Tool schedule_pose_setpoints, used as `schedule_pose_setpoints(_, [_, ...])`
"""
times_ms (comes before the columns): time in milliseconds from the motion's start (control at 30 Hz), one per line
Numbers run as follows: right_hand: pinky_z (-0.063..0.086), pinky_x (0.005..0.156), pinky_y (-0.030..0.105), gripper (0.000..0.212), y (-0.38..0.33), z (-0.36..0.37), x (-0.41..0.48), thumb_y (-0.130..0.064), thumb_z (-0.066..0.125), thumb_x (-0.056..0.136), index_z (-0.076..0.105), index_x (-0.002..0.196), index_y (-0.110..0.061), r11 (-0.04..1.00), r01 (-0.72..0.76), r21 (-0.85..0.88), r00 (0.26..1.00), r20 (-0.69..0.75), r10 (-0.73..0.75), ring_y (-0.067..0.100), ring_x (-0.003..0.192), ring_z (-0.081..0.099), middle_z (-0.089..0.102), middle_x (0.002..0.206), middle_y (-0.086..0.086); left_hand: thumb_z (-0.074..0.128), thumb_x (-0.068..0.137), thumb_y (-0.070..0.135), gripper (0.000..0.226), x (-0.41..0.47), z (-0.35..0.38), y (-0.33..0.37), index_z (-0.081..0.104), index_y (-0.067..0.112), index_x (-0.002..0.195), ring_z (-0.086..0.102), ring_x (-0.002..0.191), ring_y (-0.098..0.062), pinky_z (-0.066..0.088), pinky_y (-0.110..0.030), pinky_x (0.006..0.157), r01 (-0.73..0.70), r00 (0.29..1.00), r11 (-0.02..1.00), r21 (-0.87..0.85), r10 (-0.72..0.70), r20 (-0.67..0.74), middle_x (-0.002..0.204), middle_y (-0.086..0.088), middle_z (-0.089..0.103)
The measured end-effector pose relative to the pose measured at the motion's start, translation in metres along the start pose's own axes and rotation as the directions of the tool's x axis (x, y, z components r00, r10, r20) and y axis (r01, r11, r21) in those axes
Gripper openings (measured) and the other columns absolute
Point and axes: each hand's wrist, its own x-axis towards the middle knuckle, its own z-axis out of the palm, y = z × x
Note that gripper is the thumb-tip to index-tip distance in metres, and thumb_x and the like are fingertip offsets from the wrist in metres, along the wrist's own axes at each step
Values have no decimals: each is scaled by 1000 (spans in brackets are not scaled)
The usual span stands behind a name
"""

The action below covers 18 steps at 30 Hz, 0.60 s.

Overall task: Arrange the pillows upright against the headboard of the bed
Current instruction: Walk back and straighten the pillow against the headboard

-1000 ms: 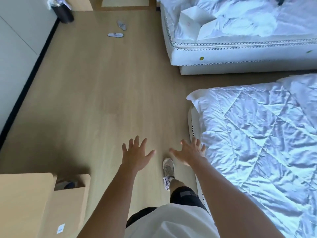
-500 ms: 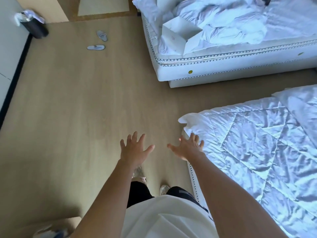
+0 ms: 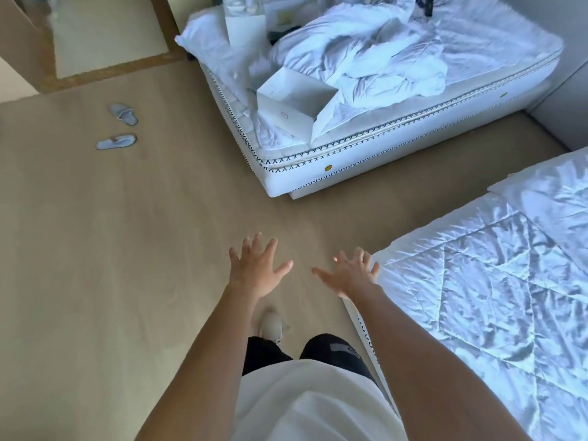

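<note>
My left hand (image 3: 256,270) and my right hand (image 3: 351,276) reach forward over the wooden floor, fingers spread, holding nothing. The right hand hovers at the corner of the near bed (image 3: 477,297), which is covered by a shiny white quilted duvet. A white pillow (image 3: 553,198) lies flat at that bed's far right end. Across the floor stands a second bed (image 3: 350,160) with a crumpled white duvet (image 3: 366,55) and another white pillow (image 3: 206,49) at its far left corner. No headboard is in sight.
A white open box (image 3: 292,106) sits on the far bed's near corner. Two grey slippers (image 3: 119,128) lie on the floor at left. A wood-framed mirror (image 3: 105,36) leans at the top left. A grey wall panel (image 3: 563,74) is at right. My feet stand beside the near bed.
I have walked forward along the near bed and the view has swung right. The far bed and slippers are closer, the wooden furniture at lower left is gone. Both hands stay open.
</note>
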Motion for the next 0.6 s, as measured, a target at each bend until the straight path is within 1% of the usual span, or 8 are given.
schedule_pose_setpoints(133, [14,114,55,87,-11,-28,35,-86,34,75,42,142,-31,996,-75,53,997,4,75,34,143,17,22,154,14,30,93,75,78,65,-38,5,21,31,156,9,154,-33,8,-61,120,-80,996,995,52,78,40,168,-8,9])
schedule_pose_setpoints(300, [11,115,58,86,15,-62,87,-85,35,75,43,142,-31,966,-197,167,980,26,195,36,144,15,21,155,16,29,93,75,79,143,-65,44,19,31,157,7,154,-33,7,-60,121,-216,973,967,137,202,112,168,-8,6])
schedule_pose_setpoints(400, [5,117,62,87,39,-84,125,-85,35,77,41,143,-29,936,-264,232,964,41,262,38,147,9,15,159,18,29,92,76,80,195,-77,84,18,32,158,11,154,-32,8,-60,121,-298,952,936,186,279,123,168,-8,7])
schedule_pose_setpoints(433, [5,117,62,87,49,-94,139,-84,34,77,41,143,-28,926,-282,251,959,42,280,38,147,9,16,159,18,29,92,76,80,214,-83,101,19,32,157,12,154,-32,9,-60,121,-320,946,926,201,301,120,168,-7,8])
schedule_pose_setpoints(600, [11,114,57,87,101,-153,201,-85,33,72,46,138,-28,856,-359,372,926,25,378,34,141,18,28,149,15,27,93,75,77,295,-116,189,19,32,157,11,154,-31,5,-60,121,-435,899,875,214,412,145,168,-6,9])
